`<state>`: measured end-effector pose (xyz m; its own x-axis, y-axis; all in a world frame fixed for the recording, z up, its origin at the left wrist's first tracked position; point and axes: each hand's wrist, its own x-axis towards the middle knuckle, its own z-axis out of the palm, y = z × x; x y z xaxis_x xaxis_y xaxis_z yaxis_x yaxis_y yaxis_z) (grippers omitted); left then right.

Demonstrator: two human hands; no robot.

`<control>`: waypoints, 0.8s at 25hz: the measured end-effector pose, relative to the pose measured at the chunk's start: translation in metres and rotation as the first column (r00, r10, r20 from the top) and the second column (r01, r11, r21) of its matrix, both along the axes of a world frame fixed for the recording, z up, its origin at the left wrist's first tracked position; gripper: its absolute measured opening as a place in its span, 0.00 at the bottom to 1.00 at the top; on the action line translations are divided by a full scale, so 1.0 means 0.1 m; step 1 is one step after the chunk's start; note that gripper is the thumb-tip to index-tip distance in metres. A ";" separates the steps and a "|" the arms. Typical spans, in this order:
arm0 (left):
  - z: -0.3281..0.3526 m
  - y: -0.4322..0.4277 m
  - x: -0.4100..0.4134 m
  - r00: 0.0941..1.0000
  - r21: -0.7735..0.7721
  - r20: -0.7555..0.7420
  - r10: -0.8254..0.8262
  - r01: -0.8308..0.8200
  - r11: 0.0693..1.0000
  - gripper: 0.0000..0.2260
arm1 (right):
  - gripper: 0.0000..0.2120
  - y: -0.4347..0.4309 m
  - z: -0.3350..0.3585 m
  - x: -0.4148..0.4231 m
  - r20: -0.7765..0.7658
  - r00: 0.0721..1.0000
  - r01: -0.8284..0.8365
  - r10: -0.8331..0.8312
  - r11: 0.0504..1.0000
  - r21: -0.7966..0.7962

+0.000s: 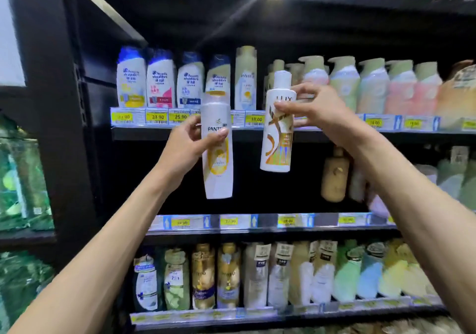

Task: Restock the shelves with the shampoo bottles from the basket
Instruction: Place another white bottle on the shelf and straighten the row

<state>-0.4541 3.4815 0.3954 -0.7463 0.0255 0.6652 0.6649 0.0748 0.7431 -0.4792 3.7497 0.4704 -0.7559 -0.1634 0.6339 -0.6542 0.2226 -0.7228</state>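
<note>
My left hand (186, 145) grips a white Pantene bottle (217, 168) with a gold cap, held upright in front of the upper shelf edge (144, 130). My right hand (313, 109) pinches a white and gold Lux bottle (277, 140) near its neck, just right of the Pantene bottle. Both bottles hang in the air before the dark gap of the middle shelf (231, 226). Behind them on the upper shelf stand several Head & Shoulders bottles (131, 81) and one Pantene bottle (246, 81). The basket is out of view.
Pastel pump bottles (373, 88) fill the upper shelf's right side. The middle shelf holds a tan bottle (334, 176) and others at the right. The bottom shelf (257, 313) is packed with bottles. A black upright post (51, 101) stands at left.
</note>
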 end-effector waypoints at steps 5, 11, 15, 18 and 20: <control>0.38 0.09 -0.17 0.998 -0.006 -0.065 0.007 -0.008 1.000 0.20 | 0.19 0.24 0.84 -0.23 -0.111 0.993 0.047 -0.040 0.997 0.062; 0.62 0.13 -0.27 0.991 -0.020 -0.118 0.059 -0.062 0.998 0.20 | 0.18 0.33 1.20 -0.50 -0.173 0.980 0.133 -0.101 0.973 0.187; 0.66 0.14 -0.31 0.989 -0.020 -0.123 0.082 -0.085 0.996 0.20 | 0.17 0.28 1.23 -0.63 -0.214 0.960 0.236 -0.181 0.935 0.264; 0.68 0.17 -0.32 0.988 -0.021 -0.122 0.100 -0.103 0.994 0.21 | 0.17 0.25 1.24 -0.68 -0.277 0.931 0.322 -0.238 0.892 0.317; 0.69 0.20 -0.31 0.986 -0.019 -0.126 0.105 -0.108 0.994 0.20 | 0.17 0.23 1.19 -0.71 -0.306 0.915 0.365 -0.262 0.860 0.357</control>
<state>-0.4854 3.5017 0.4643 -0.6567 -0.0315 0.7535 0.7396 0.1681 0.6517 -0.5501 3.7730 0.5896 -0.6441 -0.2203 0.7325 -0.6403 0.6792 -0.3587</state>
